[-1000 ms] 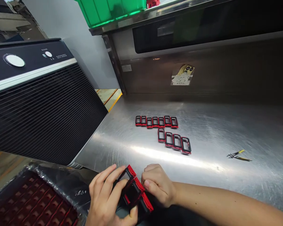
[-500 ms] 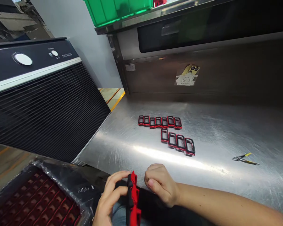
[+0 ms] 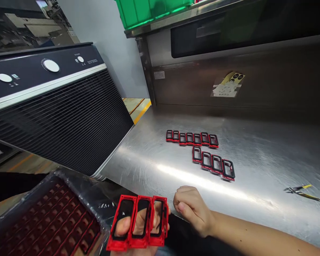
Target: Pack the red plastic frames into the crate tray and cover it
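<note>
A scratched metal table (image 3: pixel 261 156) spans centre and right; a black ribbed unit (image 3: pixel 69 117) stands upper left. At lower centre, the left hand (image 3: pixel 140 227) curls its fingers behind three side-by-side red frames (image 3: pixel 150 222) with black inner rims. The right hand (image 3: pixel 192 209) is a tight fist, contents hidden.

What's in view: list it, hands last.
Bench: 1, silver, centre
Shelf: 1, silver, top
Bin: 1, green, shelf
Back-row frames: 7, red/black, bench
Front-row frames: 4, red/black, bench
Held frames: 3, red/black, lower centre
Pliers: 1, yellow/black, bench right
Sticker: 1, yellow/white, above bench
Label: 1, white, above bench
Ribbed unit: 1, black, left
Container: 1, dark, lower left
Parts: uncounted, dark red, in container
Left hand: 1, bare, gripping held frames
Right hand: 1, bare, fisted, lower centre
</note>
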### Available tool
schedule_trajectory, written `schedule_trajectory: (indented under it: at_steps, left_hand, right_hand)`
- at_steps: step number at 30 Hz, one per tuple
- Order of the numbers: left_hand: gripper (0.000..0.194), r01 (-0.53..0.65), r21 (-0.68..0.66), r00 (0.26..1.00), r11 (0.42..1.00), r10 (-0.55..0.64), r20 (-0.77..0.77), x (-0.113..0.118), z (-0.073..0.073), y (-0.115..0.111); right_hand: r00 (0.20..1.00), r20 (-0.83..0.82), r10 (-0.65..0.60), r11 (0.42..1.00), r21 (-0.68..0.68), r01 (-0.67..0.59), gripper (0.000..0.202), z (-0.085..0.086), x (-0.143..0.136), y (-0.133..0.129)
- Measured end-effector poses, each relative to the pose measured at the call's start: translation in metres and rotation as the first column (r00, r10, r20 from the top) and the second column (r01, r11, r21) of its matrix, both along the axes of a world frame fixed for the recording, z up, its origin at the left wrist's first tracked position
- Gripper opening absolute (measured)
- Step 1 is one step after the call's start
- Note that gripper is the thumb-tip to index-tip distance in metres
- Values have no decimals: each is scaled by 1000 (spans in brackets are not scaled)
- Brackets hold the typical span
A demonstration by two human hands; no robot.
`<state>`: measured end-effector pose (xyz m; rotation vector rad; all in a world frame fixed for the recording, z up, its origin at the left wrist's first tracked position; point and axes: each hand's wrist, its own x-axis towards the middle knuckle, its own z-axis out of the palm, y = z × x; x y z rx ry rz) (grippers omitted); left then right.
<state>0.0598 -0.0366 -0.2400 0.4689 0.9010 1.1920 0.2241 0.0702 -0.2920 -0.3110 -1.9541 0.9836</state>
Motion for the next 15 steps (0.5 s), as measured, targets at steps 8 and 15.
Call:
schedule_trajectory:
  at_steps: [8, 15]
  left_hand:
    - [52, -18, -53, 993, 998, 12, -121, -3, -7, -6]
    - [45, -83, -80, 996, 993, 81, -35, 2, -6, -4]
  right_hand:
    - [1000, 13, -4, 1000, -14, 4, 47, 0, 0, -1]
    - [1000, -2, -23, 1000, -17, 22, 46, 1, 0, 0]
